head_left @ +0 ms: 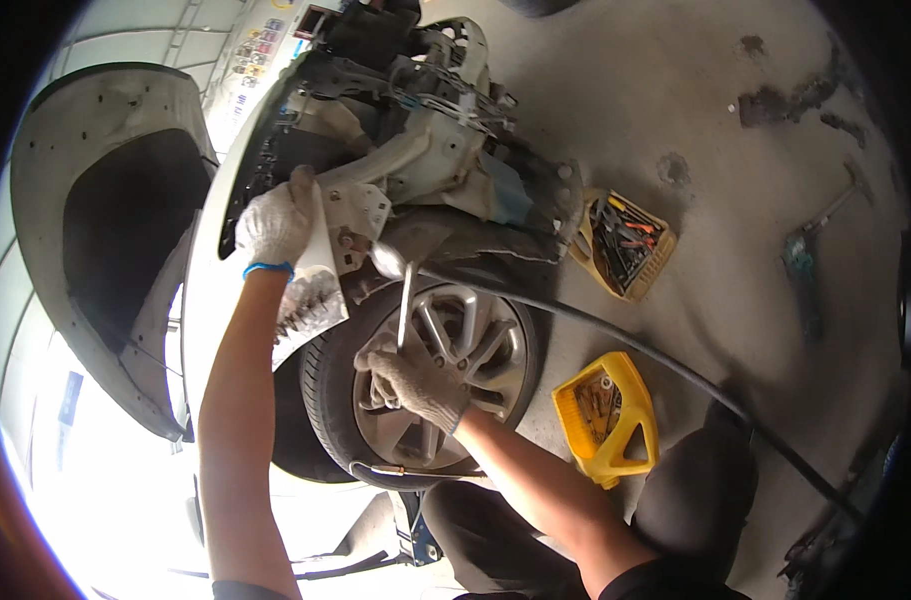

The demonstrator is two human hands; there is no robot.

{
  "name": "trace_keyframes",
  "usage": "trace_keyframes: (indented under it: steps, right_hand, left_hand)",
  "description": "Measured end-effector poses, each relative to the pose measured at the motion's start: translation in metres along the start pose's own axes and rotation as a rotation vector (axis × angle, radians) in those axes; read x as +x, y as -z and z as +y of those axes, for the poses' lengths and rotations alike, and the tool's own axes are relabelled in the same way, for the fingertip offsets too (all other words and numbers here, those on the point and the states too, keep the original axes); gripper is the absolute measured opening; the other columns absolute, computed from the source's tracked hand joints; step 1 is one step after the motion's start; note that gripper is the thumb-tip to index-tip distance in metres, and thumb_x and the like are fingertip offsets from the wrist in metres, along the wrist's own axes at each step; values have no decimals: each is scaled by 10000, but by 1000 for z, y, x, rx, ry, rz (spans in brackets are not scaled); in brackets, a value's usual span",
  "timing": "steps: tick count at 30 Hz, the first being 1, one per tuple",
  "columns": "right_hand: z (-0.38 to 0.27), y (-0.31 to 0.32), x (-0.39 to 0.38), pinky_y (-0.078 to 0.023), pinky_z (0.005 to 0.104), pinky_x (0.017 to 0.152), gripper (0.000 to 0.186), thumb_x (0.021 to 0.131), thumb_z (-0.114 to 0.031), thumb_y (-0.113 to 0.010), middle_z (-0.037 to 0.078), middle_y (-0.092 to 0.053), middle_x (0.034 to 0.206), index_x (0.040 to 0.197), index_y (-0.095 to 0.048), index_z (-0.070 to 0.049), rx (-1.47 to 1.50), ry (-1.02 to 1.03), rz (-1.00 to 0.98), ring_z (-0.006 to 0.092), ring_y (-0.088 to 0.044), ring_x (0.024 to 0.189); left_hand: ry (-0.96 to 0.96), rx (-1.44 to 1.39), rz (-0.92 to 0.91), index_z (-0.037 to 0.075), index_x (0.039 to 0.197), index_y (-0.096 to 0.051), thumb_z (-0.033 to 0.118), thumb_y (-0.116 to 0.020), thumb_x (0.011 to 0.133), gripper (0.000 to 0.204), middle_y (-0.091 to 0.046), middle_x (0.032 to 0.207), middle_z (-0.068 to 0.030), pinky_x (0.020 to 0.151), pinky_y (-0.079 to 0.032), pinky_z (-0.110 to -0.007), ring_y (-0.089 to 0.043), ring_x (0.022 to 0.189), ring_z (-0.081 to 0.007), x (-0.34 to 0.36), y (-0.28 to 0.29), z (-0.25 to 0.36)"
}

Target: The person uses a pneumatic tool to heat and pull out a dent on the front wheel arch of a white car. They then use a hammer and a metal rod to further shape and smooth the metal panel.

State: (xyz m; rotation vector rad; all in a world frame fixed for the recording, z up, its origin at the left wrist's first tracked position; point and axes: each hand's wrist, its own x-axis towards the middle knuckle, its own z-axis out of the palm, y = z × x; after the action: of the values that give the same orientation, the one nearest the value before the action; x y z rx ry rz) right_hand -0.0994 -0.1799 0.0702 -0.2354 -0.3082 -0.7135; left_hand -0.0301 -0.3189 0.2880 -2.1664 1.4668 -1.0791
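Beyond the wheel, at left: a white car panel (326,250) is touched by the gloved left hand (273,222), which is laid over its edge; whether this grip is closed around the edge cannot be told from above. A blue cuff (267,268) is seen at the wrist.
Right hand: a pale handle is grasped firmly by the gloved right hand (415,380), held in front of the wheel (483,352).
Long-handled tool: the tool (406,310) is held with its handle pointing away from the person; its rounded head is placed just beside a perforated metal bracket (370,210), to the right of the left hand.
Car front: bare metal and wiring are exposed on the car body (405,160) at the far side.
Far left: a large grey panel with a dark inset (40,170) is seen standing beside the car.
Black hose: the hose (675,367) is stretched from the wheel arch toward the near right.
Yellow containers: small metal parts are held in the near container (572,408); hand tools are piled in the far container (659,262).
Floor, right: a teal power tool (801,258) is laid on the floor (615,90), well apart from the wheel.
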Motion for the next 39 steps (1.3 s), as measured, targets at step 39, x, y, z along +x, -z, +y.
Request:
trace_keyframes:
  steps: [39]
  right_hand:
    - [25,73,40,-535,493,631,308,953,-300,-563,215,-661,720,839,-689,-43,-1409,242,585,408,-663,702]
  left_hand:
    - [18,-22,-5,33,888,-739,587,-288,997,723,-681,874,-283,830,-503,-535,-657,896,-466,0,8,16]
